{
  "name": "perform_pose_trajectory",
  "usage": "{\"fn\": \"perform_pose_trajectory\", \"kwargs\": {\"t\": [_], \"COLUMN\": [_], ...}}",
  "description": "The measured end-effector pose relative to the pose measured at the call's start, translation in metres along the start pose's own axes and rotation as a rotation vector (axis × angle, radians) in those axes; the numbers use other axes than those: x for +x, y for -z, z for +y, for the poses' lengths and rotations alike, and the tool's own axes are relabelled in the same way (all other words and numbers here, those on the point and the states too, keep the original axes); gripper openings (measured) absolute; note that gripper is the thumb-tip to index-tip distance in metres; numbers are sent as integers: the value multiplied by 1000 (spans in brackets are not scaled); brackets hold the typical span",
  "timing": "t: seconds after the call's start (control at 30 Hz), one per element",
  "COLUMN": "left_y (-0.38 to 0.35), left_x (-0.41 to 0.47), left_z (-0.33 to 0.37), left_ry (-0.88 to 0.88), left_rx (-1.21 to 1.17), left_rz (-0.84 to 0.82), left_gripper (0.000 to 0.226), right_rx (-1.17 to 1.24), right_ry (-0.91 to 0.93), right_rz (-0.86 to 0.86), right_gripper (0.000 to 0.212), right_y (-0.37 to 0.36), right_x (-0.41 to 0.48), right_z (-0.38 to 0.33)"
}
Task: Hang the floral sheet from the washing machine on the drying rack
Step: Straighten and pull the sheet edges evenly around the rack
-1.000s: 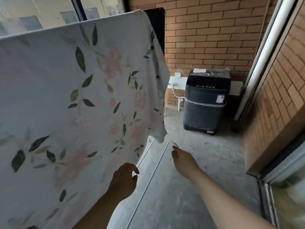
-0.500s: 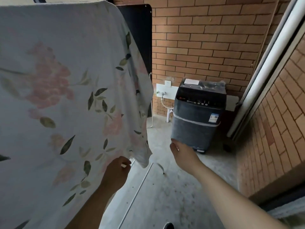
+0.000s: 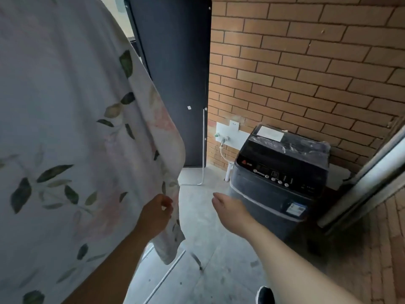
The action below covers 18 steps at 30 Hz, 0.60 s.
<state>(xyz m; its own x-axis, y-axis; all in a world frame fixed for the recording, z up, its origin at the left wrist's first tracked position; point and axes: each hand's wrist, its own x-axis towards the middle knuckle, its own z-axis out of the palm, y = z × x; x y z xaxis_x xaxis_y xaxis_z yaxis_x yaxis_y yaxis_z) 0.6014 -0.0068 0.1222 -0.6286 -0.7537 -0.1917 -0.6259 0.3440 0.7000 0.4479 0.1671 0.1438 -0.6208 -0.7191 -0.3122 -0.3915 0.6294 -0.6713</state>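
Shifted since the earlier frame: floral sheet (image 3: pixel 76 128) brought nearer, washing machine (image 3: pixel 278 183) enlarged beyond the right grip (image 3: pixel 228 208). Sheet is hung above and left of the left grip (image 3: pixel 156 212), whose curled fingers are closed on its side hem, judged for tugging it flat. Right grip is held open and empty, just right of that hem. Drying rack (image 3: pixel 168 272) rail is seen below both grips.

One washing machine (image 3: pixel 278 178) stands here, with one floral sheet (image 3: pixel 65 128) well to its left, one dark panel (image 3: pixel 173 73) and one tap (image 3: pixel 223 140) nearer on its left, two hands before it, a left hand (image 3: pixel 156 212) and a right hand (image 3: pixel 230 208), and one shoe (image 3: pixel 265 295) in front of it.
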Motion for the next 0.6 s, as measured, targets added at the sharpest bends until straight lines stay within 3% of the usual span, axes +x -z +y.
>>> {"fn": "perform_pose_trajectory", "kwargs": {"t": [0.23, 0.37, 0.5, 0.6], "left_y": [-55, -61, -62, -64], "left_x": [55, 93, 132, 169], "left_z": [61, 90, 96, 95], "left_ry": [343, 438, 451, 343], "left_rx": [-255, -300, -158, 95], "left_rz": [150, 277, 277, 259], "left_gripper": [7, 20, 25, 29], "right_rx": [-117, -143, -133, -164], "right_ry": [153, 220, 294, 336], "right_rz": [-185, -292, -388, -443], "right_gripper": [48, 47, 51, 49], "right_y": [81, 106, 99, 89], "right_x": [112, 184, 240, 283], "right_z": [42, 38, 11, -13]}}
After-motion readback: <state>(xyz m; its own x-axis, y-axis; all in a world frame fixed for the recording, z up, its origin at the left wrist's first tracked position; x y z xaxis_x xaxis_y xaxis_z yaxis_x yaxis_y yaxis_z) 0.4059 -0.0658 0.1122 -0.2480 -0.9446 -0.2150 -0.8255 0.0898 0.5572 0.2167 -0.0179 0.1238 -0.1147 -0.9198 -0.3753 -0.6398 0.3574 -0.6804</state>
